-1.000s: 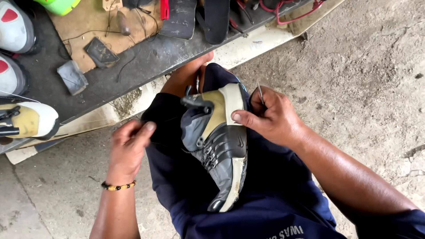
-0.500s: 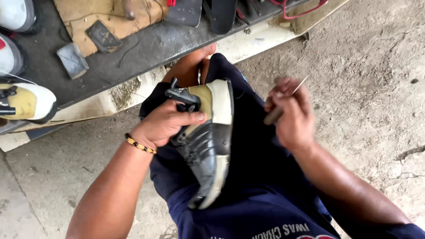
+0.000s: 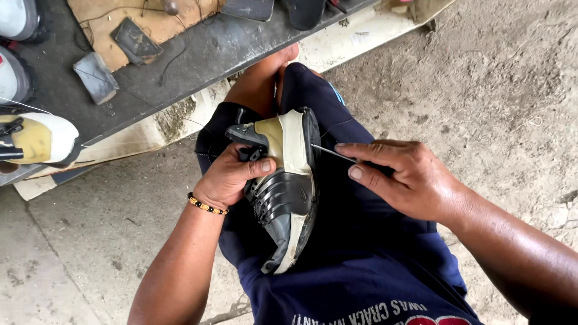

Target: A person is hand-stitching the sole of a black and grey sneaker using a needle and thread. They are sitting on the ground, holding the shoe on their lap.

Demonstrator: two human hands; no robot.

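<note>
The shoe lies on the person's lap, sole edge turned right. The left hand clamps its upper from the left side. The right hand pinches a thin needle — tip touching the pale sole rim. Farther off, a dark surface carries another shoe.

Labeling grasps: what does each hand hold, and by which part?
Left hand grips the sneaker by its upper, near the ankle opening, on the lap. Right hand pinches a thin needle-like tool at its back end, tip at the sole edge.
</note>
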